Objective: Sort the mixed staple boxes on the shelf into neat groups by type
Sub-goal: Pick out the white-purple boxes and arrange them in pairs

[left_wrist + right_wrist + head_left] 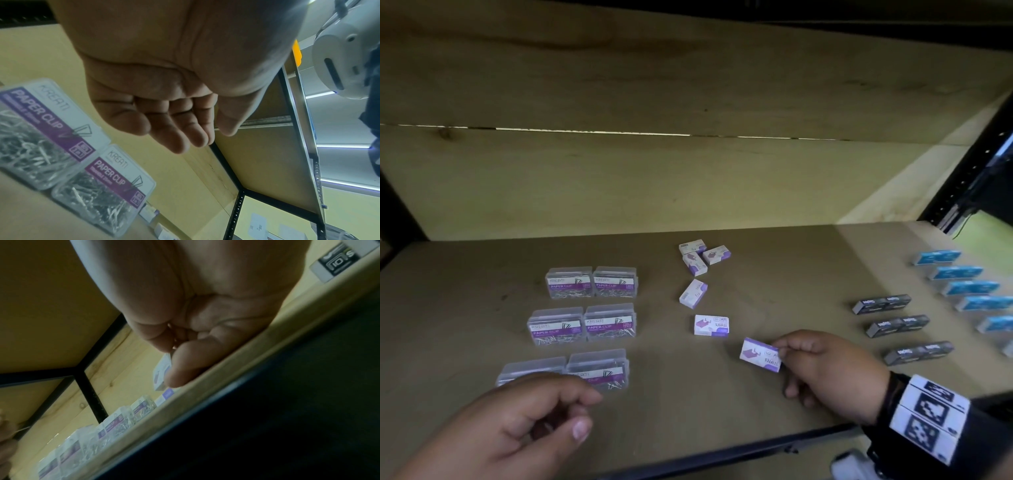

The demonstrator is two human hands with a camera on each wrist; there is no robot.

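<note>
My right hand (787, 349) pinches a white-and-purple staple box (759, 354) by its right end, low over the brown shelf (722, 404). The right wrist view shows the same box (161, 374) behind my thumb. Another such box (711, 325) lies flat just to its upper left, one more (693, 292) farther back, and three (700, 255) cluster at the rear. My left hand (558, 414) hovers near the front edge with loosely curled fingers (180, 129) and holds nothing.
Several clear paper clip boxes (585, 322) stand in pairs on the left, the nearest pair (82, 162) right by my left hand. Three dark staple boxes (897, 324) form a column on the right; blue boxes (969, 287) run beyond them. A black rail (722, 455) edges the shelf front.
</note>
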